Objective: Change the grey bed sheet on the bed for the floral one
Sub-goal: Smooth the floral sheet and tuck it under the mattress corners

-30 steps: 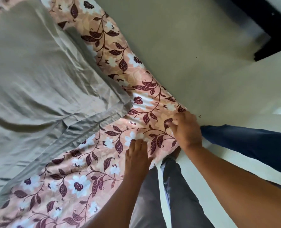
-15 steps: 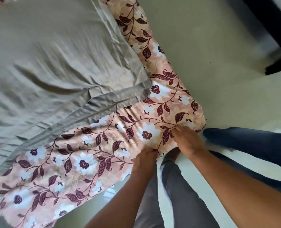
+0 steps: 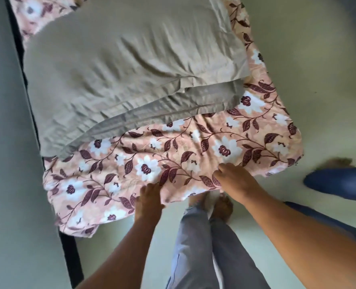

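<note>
Both my hands hold the near edge of the floral sheet (image 3: 173, 147): my left hand (image 3: 150, 202) and my right hand (image 3: 235, 180) have fingers curled into the cloth. I should pull evenly, then tuck it under. The grey sheet (image 3: 131, 69) lies heaped on top, weighing it down. Somebody's blue leg (image 3: 339, 182) stands close on my right.

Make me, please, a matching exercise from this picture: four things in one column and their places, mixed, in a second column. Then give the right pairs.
1 grey sheet
2 floral sheet
3 left hand
4 blue trouser leg

a at the picture's right edge
b on the floral sheet's near edge
c heaped on the floral sheet
d spread under the grey heap

Pairs: 1-c, 2-d, 3-b, 4-a.
</note>
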`<state>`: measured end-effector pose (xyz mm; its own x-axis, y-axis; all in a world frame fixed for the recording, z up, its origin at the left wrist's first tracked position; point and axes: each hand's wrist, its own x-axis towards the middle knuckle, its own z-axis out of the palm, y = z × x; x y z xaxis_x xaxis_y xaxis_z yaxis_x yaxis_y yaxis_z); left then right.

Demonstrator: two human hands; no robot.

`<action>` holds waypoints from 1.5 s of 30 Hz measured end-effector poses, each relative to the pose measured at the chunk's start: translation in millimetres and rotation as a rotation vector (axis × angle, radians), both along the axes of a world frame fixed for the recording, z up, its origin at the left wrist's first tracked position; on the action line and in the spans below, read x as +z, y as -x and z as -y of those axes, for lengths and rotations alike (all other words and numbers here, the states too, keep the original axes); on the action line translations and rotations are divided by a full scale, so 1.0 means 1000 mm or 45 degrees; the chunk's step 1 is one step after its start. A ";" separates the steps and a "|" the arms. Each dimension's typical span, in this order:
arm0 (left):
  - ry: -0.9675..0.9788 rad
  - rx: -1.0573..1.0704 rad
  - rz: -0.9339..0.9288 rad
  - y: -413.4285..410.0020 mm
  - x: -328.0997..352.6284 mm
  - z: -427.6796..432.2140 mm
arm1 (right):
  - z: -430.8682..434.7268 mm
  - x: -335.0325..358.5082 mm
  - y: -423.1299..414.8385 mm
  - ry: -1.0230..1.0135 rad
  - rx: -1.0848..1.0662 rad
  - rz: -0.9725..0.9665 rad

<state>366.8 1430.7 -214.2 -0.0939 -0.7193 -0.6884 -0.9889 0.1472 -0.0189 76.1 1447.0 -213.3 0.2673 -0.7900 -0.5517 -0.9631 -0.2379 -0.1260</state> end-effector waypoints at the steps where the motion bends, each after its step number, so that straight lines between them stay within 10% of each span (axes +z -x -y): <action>1: -0.010 0.019 0.081 -0.023 0.000 -0.002 | -0.001 0.000 -0.007 -0.030 0.008 -0.014; 13: 0.318 -0.204 0.078 -0.123 -0.035 -0.001 | 0.011 0.001 -0.029 -0.180 0.147 -0.279; 20: -0.650 0.210 -0.261 -0.127 -0.071 -0.040 | 0.017 0.017 -0.045 -0.373 0.116 -0.353; 25: -0.146 0.159 -0.445 -0.176 0.008 0.026 | 0.033 0.031 -0.081 -0.485 -0.151 -0.510; 31: 0.497 1.022 -0.136 -0.257 -0.008 0.018 | 0.051 0.002 -0.180 -0.047 0.209 -0.149; 39: 0.519 1.791 -0.159 -0.331 -0.032 0.015 | 0.098 -0.020 -0.338 -0.143 0.381 0.006; 45: 0.551 1.799 -0.254 -0.351 -0.023 -0.012 | 0.078 -0.019 -0.356 -0.201 0.358 -0.139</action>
<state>718.0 1442.5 -237.6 0.7727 -0.4340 -0.4632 -0.2974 -0.8922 0.3399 432.5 1369.4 -232.2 0.3952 -0.5964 -0.6986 -0.8724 -0.4819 -0.0821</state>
